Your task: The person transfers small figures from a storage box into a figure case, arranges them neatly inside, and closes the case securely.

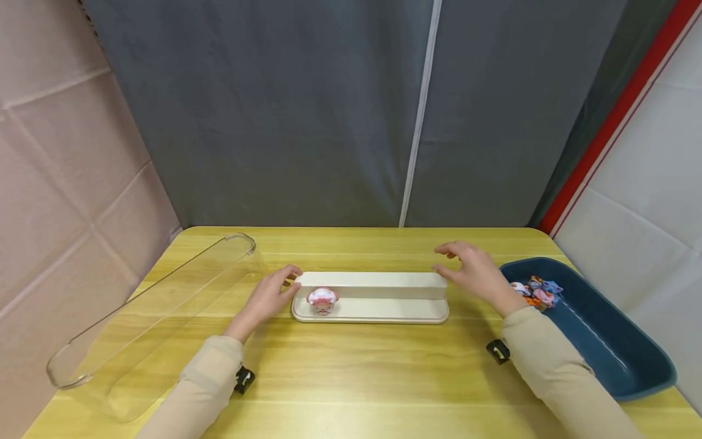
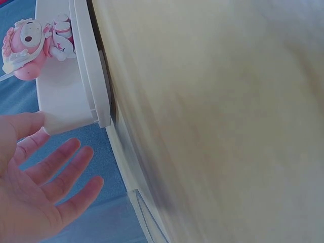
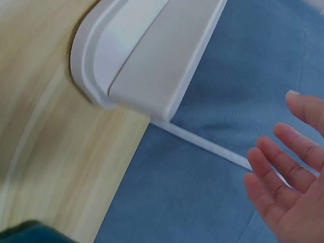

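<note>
Your left hand (image 1: 270, 297) has its fingers spread and gently bent, thumb and forefinger at the left end of the white stand (image 1: 392, 311); whether they press on it, you cannot tell from here. Your right hand (image 1: 476, 272) is just off the other end, holding nothing, its fingers loosely bent and slightly parted.

The stand between them is long, smooth and matte, with rounded corners, a raised lip and a higher step along its back. On its lower step, near your left hand, stands the figurine (image 1: 322, 300): upright, glossy, big-headed, pink with white frilled trim and a pale face.

Farther left on the pale wood-grained table (image 1: 373, 378) lies a clear, round-ended cover (image 1: 156, 320). At your right, a smooth dark-blue bin (image 1: 598, 341) holds small multicoloured figures (image 1: 540, 292) in its far end. Behind hangs a soft grey curtain (image 1: 274, 110).
</note>
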Demonstrator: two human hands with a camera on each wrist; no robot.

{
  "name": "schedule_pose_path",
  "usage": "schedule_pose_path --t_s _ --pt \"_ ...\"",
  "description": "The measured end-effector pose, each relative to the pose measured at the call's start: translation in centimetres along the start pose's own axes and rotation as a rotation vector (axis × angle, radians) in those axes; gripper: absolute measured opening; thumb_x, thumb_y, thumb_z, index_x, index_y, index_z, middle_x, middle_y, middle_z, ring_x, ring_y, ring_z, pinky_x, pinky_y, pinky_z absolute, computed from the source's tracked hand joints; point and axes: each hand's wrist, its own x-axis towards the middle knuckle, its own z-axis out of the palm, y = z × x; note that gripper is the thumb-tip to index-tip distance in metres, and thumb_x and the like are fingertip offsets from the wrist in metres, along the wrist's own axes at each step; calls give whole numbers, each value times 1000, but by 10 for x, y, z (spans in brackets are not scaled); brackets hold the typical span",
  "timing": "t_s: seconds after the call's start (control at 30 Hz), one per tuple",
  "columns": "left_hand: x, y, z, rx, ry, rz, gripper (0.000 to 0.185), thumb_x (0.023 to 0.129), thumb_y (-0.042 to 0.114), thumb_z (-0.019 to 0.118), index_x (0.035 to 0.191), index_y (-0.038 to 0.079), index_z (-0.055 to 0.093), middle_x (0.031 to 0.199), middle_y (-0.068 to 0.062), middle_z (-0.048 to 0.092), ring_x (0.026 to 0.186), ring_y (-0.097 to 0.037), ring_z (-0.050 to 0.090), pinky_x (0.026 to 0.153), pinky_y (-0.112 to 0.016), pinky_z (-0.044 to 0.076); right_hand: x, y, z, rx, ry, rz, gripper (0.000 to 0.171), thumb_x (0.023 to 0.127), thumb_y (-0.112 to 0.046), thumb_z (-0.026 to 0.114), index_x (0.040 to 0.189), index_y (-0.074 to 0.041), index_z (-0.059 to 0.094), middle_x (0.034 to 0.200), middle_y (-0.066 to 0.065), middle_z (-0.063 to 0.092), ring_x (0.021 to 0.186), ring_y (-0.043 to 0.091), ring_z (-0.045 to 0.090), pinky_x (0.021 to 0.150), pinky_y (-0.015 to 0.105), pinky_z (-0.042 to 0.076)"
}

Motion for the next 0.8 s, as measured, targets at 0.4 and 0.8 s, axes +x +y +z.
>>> schedule_pose_path --t_s 0.4,0.8 --pt "-2 0 -3 -1 1 -3 24 88 15 56 110 8 54 107 -14 58 91 -28 56 78 -43 45 -2 11 -22 -8 -24 83 38 84 -25 61 113 -1 56 108 18 56 96 33 49 78 49 42" --pt "-3 -1 -2 7 12 5 23 87 15 56 109 8 54 105 -14 59 90 -28 57 78 -43 46 -7 32 -55 48 24 66 38 86 -25 58 112 2 54 108 19 54 94 33 48 78 52 40"
